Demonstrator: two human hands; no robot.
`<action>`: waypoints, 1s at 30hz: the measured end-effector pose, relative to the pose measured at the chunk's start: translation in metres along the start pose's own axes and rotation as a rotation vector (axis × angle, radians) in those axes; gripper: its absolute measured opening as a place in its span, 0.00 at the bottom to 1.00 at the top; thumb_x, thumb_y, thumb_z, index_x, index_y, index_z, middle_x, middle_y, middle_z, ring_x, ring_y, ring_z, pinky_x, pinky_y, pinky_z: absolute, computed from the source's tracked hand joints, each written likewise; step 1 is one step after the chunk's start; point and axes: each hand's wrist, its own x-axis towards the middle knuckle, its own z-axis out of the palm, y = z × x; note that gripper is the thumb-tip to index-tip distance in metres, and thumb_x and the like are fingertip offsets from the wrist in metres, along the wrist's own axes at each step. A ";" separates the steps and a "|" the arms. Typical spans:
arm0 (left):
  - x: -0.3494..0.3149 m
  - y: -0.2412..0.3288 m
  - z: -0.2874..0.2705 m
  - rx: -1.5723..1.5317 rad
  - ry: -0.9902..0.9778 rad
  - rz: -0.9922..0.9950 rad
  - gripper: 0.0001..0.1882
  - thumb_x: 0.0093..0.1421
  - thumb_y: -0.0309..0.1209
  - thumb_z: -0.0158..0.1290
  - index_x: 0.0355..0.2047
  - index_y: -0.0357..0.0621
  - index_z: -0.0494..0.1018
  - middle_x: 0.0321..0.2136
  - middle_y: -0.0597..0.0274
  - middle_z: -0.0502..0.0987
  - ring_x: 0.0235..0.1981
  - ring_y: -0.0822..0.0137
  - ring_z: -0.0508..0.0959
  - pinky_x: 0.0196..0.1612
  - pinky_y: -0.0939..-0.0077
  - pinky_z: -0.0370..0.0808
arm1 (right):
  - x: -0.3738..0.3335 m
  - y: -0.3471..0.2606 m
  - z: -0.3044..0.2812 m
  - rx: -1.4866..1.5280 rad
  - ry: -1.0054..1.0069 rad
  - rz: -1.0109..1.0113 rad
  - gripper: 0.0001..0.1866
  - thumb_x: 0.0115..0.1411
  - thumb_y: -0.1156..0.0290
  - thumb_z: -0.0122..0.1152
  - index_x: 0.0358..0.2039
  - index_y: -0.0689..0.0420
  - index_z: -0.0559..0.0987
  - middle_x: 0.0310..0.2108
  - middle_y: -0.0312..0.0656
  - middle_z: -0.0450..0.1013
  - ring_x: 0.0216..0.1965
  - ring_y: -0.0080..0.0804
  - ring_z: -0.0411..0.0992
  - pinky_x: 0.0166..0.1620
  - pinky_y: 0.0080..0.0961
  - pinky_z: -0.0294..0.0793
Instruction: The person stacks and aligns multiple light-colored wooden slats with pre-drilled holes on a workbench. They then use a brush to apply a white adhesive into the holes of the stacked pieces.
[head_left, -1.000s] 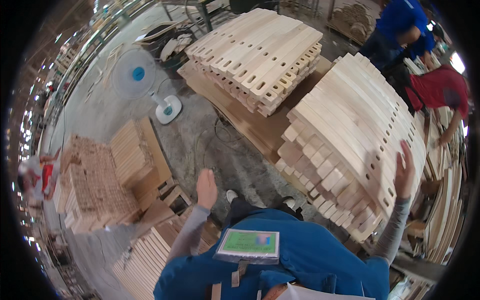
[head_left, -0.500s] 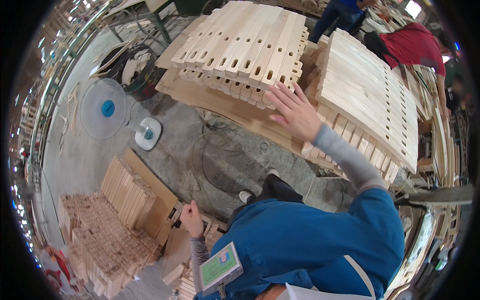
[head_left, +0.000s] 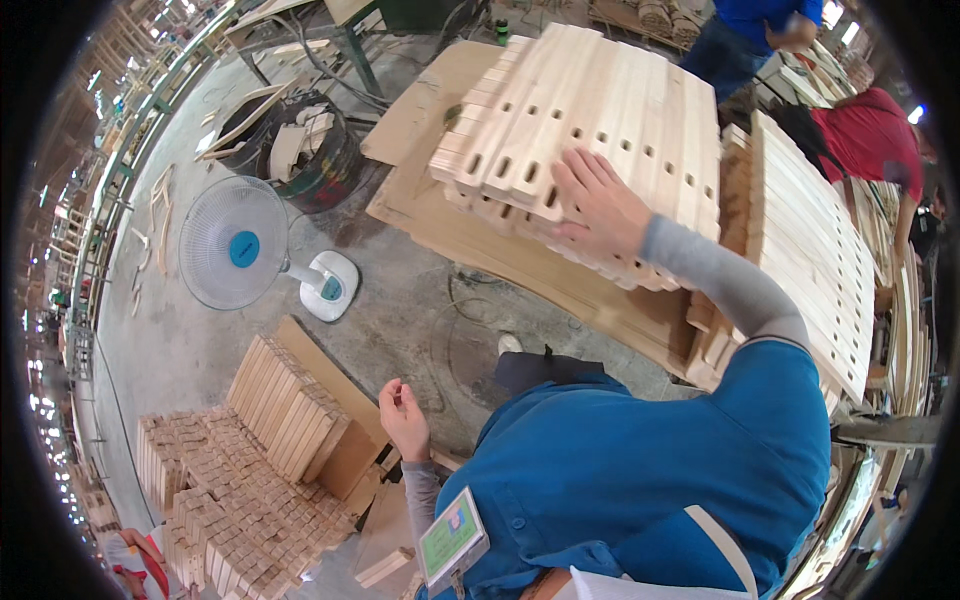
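Note:
My right hand [head_left: 600, 208] lies flat, fingers stretched out, over the slotted ends of a stack of pale wooden slats [head_left: 610, 90]. It grips none of them; the palm hides part of the stack's near edge. The slats lie side by side in layers, each with oblong holes near its end. My left hand [head_left: 404, 422] hangs in the air at my left side, empty, its fingers loosely bent and slightly apart. Below and left of it stands a low pile of wooden pieces [head_left: 230, 460], some standing in a row on top.
Cardboard [head_left: 500, 250] lies under the slats. A second slat stack [head_left: 810, 240] stands at the right. On the floor at left are a white fan [head_left: 235, 245] and a dark bin [head_left: 320, 170] of scraps. Two people, in blue [head_left: 750, 30] and red [head_left: 870, 135], are beyond the stacks.
My right hand has moved left along the stack, from its right corner onto the slats' tops. My left hand's fingers have loosened a little. The view has shifted.

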 end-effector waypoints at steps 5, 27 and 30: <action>0.056 -0.020 -0.003 -0.044 -0.003 -0.188 0.09 0.58 0.31 0.49 0.31 0.36 0.70 0.26 0.63 0.71 0.26 0.77 0.67 0.30 0.82 0.65 | 0.000 -0.006 -0.008 0.073 -0.072 0.011 0.41 0.51 0.54 0.57 0.55 0.70 0.53 0.58 0.63 0.46 0.61 0.56 0.42 0.62 0.43 0.43; 0.390 0.009 0.265 0.540 -0.805 0.620 0.26 0.49 0.42 0.56 0.37 0.29 0.68 0.32 0.41 0.72 0.30 0.46 0.72 0.32 0.60 0.69 | 0.049 -0.069 -0.021 0.136 0.532 0.640 0.20 0.50 0.73 0.58 0.44 0.62 0.68 0.52 0.53 0.60 0.56 0.48 0.56 0.55 0.37 0.62; 0.397 0.009 0.270 0.440 -1.031 0.566 0.20 0.51 0.40 0.54 0.20 0.30 0.70 0.17 0.42 0.71 0.23 0.45 0.72 0.29 0.56 0.68 | 0.067 -0.090 -0.021 0.086 0.534 0.748 0.21 0.50 0.73 0.58 0.45 0.62 0.68 0.52 0.52 0.59 0.57 0.47 0.56 0.55 0.36 0.62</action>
